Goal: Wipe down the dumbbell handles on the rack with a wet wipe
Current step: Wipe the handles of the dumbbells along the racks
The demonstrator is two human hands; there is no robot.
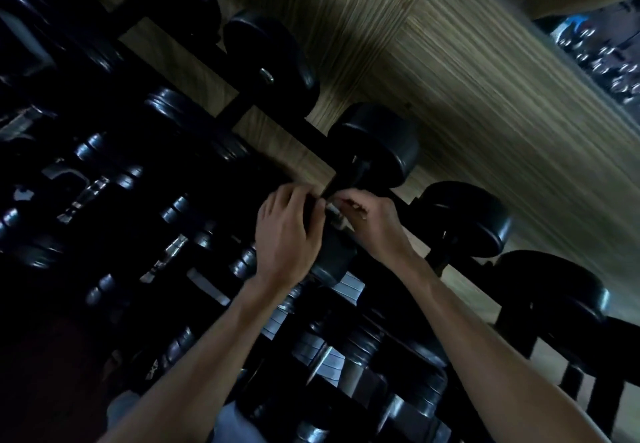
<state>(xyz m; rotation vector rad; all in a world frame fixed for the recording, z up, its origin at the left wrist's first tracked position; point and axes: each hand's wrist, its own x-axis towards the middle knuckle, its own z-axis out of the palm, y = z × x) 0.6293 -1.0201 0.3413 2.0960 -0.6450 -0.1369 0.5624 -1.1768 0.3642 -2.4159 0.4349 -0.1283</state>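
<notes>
Both hands meet over one dumbbell [349, 200] on the rack [242, 106]. The left hand [287, 231] curls around it; the right hand [372, 222] seems to pinch the wipe, unseen in the gloom. Best rub along the handle's full length, turning it.

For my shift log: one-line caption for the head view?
Both hands, left hand and right hand, meet at a dumbbell handle on the dim rack.

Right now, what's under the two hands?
The left hand and right hand cover a dumbbell handle on the rack. Any wipe is hidden; too dark to tell.
</notes>
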